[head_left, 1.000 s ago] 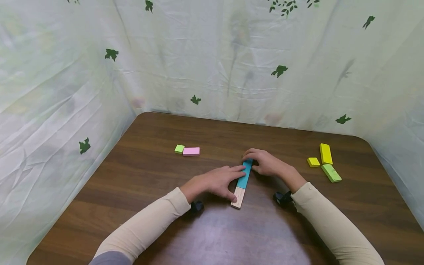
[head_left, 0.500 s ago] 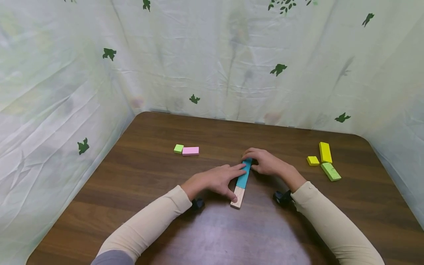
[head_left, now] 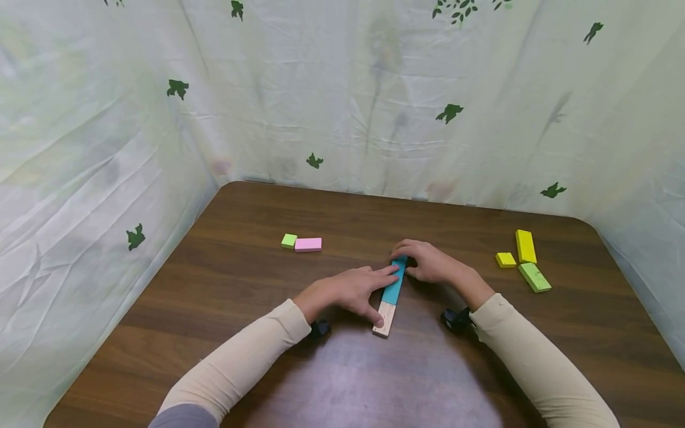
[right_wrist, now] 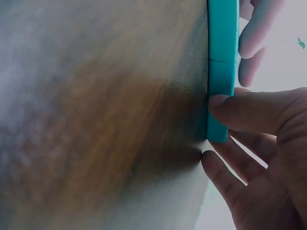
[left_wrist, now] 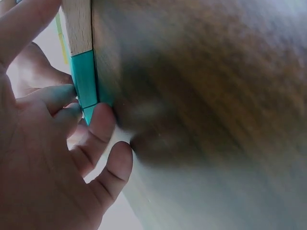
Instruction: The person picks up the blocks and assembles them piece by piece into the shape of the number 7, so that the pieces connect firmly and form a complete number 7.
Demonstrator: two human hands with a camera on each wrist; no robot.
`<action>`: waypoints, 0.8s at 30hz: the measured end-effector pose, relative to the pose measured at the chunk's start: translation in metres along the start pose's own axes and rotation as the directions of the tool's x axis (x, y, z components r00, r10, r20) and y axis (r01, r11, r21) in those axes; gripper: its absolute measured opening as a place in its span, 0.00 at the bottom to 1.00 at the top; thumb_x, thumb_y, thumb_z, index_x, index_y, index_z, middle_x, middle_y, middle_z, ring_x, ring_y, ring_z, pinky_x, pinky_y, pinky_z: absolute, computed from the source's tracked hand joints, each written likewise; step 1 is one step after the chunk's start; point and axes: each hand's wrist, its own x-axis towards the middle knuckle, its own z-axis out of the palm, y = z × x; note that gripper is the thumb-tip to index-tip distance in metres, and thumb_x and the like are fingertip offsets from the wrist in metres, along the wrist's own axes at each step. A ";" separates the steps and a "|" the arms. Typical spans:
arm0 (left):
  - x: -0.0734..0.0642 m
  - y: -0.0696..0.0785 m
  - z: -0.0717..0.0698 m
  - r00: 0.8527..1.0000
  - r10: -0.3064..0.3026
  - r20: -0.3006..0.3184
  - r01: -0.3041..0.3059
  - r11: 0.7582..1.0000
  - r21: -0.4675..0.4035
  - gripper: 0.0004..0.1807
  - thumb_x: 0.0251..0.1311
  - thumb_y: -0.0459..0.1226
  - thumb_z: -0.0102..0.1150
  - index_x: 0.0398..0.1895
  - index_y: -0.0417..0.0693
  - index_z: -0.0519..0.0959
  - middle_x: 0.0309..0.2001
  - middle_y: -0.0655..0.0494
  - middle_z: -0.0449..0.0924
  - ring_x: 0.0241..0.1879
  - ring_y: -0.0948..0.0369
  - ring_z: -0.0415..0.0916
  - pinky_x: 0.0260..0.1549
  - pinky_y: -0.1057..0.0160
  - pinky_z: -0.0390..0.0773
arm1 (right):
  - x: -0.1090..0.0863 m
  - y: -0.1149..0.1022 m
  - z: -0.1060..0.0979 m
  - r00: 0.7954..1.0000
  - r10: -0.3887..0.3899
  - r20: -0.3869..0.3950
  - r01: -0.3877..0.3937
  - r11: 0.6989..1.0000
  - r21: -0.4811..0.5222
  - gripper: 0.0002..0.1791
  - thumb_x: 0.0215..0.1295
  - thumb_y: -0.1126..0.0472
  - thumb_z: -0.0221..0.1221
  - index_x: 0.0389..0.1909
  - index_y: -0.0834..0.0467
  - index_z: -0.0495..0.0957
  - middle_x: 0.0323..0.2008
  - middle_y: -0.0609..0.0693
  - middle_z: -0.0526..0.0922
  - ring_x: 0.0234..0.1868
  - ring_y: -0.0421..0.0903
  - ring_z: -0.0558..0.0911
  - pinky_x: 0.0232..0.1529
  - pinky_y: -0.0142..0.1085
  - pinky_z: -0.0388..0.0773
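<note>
A straight row lies on the table: a bare wood block (head_left: 386,314) nearest me, then a teal block (head_left: 392,293), then a second teal block (right_wrist: 221,77) at the far end. The seam between the teal blocks shows in the wrist views. My left hand (head_left: 350,291) is spread along the row, its thumb on the wood block and fingertips touching the teal part. With thumb on one side and fingers on the other, my right hand (head_left: 428,264) pinches the far teal block, whose end it partly hides in the head view.
Left of the row, a small green block (head_left: 289,241) touches a pink block (head_left: 308,245). To the right lie a long yellow block (head_left: 526,246), a small yellow block (head_left: 505,260) and a light green block (head_left: 534,277). Patterned curtains (head_left: 342,89) surround the brown table (head_left: 241,214).
</note>
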 end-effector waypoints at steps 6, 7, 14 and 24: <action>0.000 0.000 -0.001 1.000 0.002 0.011 -0.002 1.000 0.001 0.54 0.56 0.60 0.66 0.80 0.63 0.47 0.81 0.69 0.37 0.74 0.52 0.58 0.70 0.53 0.64 | 0.000 -0.001 -0.001 1.000 0.003 0.003 -0.003 1.000 0.004 0.18 0.62 0.71 0.60 0.53 0.61 0.81 0.58 0.58 0.79 0.60 0.56 0.78 0.61 0.51 0.76; 0.000 0.000 -0.001 1.000 0.006 0.009 -0.006 1.000 0.002 0.54 0.56 0.59 0.66 0.80 0.62 0.47 0.81 0.68 0.37 0.76 0.52 0.55 0.71 0.52 0.62 | 0.000 -0.001 -0.001 1.000 0.006 0.005 -0.006 1.000 0.006 0.18 0.62 0.71 0.60 0.53 0.61 0.81 0.58 0.58 0.79 0.59 0.57 0.78 0.61 0.52 0.76; 0.000 -0.001 0.000 1.000 0.014 0.000 -0.014 1.000 0.017 0.53 0.56 0.59 0.66 0.80 0.60 0.50 0.81 0.67 0.40 0.79 0.51 0.51 0.73 0.51 0.61 | -0.001 -0.001 0.000 1.000 0.019 0.016 -0.019 1.000 0.024 0.20 0.63 0.71 0.59 0.56 0.61 0.79 0.59 0.58 0.78 0.60 0.57 0.78 0.61 0.53 0.75; 0.000 0.002 -0.002 1.000 -0.008 -0.004 0.008 1.000 0.019 0.51 0.55 0.58 0.67 0.79 0.61 0.52 0.81 0.68 0.41 0.77 0.50 0.54 0.71 0.52 0.64 | -0.021 0.001 -0.015 0.995 0.104 0.009 -0.104 0.994 0.013 0.25 0.63 0.67 0.63 0.63 0.59 0.75 0.62 0.59 0.75 0.63 0.58 0.75 0.63 0.56 0.73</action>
